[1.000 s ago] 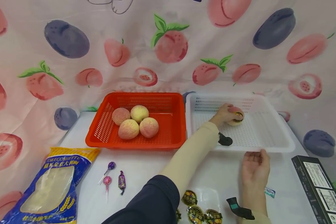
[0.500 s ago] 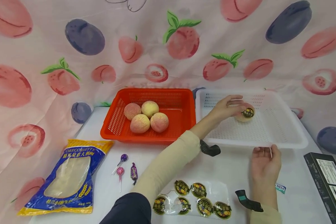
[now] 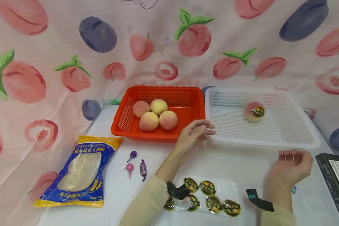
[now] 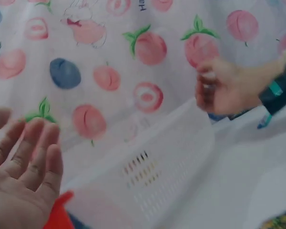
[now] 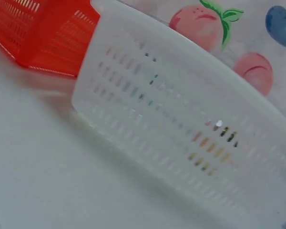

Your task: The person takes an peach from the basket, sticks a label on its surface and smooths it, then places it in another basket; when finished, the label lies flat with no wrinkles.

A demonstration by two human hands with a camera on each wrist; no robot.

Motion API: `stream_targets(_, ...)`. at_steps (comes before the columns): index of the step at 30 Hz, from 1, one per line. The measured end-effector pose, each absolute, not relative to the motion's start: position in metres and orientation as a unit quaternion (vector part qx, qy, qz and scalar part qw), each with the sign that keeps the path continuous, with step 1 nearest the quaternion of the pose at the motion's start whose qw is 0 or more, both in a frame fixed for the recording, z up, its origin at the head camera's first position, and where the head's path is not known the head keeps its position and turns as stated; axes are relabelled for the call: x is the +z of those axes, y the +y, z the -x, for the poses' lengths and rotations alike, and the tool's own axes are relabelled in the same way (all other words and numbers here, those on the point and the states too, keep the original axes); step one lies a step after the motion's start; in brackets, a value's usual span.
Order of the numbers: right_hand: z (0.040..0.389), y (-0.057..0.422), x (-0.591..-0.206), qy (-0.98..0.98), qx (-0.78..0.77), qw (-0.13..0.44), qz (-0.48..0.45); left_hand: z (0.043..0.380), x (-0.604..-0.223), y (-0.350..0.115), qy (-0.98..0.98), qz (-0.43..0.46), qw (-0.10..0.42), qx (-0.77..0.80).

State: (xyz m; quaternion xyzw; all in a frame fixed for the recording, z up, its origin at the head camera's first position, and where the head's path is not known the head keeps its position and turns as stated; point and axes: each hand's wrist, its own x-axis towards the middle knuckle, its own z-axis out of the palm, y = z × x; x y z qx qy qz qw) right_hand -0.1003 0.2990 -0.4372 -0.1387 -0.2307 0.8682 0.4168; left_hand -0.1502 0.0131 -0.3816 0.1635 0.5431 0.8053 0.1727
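A peach (image 3: 249, 113) with a black-and-gold round sticker (image 3: 258, 111) on it sits in the white basket (image 3: 274, 142). In the head view my left hand (image 3: 193, 136) is over the front right corner of the red basket (image 3: 147, 137), fingers extended and holding nothing. Several peaches (image 3: 168, 120) lie grouped in that red basket. My right hand (image 3: 292, 168), palm up with fingers loosely curled and nothing in them, is just in front of the white basket's front rim. Between the forearms lies a clear sheet (image 3: 227, 188) of similar stickers.
A blue and yellow pasta bag (image 3: 80, 171) lies at the left. Beside it are two lollipops (image 3: 133, 154) and a purple wrapped candy (image 3: 143, 169). A black box (image 3: 334, 179) stands at the right edge. Fruit-printed cloth (image 3: 169, 44) hangs behind the baskets.
My left hand has let go of the stickered peach and drawn back left towards me, out of the white basket. The right hand has come off that basket's front rim and shifted slightly right.
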Motion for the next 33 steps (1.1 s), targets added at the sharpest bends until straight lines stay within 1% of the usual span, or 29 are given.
stream_targets(2, 0.100, 0.297, -0.431, -0.254, 0.859, 0.434, 0.093, 0.139, -0.392, -0.003, 0.519, -0.127, 0.148, 0.832)
stream_targets(4, 0.100, 0.294, -0.424, -0.281, 0.857, 0.430, 0.046, 0.129, -0.401, -0.019, 0.489, -0.085, 0.119, 0.860)
stream_targets(6, 0.102, 0.288, -0.416, -0.311, 0.856, 0.412, -0.006, 0.120, -0.409, -0.031, 0.460, -0.044, 0.083, 0.883)
stream_targets(8, 0.106, 0.280, -0.408, -0.340, 0.857, 0.382, -0.067, 0.114, -0.417, -0.040, 0.420, 0.004, 0.049, 0.906)
stream_targets(12, 0.118, 0.261, -0.392, -0.370, 0.862, 0.296, -0.178, 0.107, -0.428, -0.051, 0.343, 0.100, -0.017, 0.934)
stream_targets(14, 0.126, 0.252, -0.385, -0.411, 0.848, 0.254, -0.220, 0.107, -0.430, -0.055, 0.317, 0.138, -0.039, 0.938)
stream_targets(16, 0.135, 0.243, -0.379, -0.468, 0.821, 0.214, -0.247, 0.109, -0.431, -0.057, 0.303, 0.167, -0.051, 0.937)
stream_targets(19, 0.152, 0.230, -0.372, -0.562, 0.768, 0.158, -0.263, 0.114, -0.430, -0.059, 0.283, 0.191, -0.062, 0.938)
stream_targets(25, 0.187, 0.197, -0.357, -0.710, 0.660, 0.041, -0.242, 0.119, -0.427, -0.058, 0.256, 0.204, -0.084, 0.941)
stream_targets(33, 0.219, 0.158, -0.333, -0.808, 0.537, -0.105, -0.217, 0.118, -0.422, -0.052, 0.241, 0.209, -0.105, 0.942)
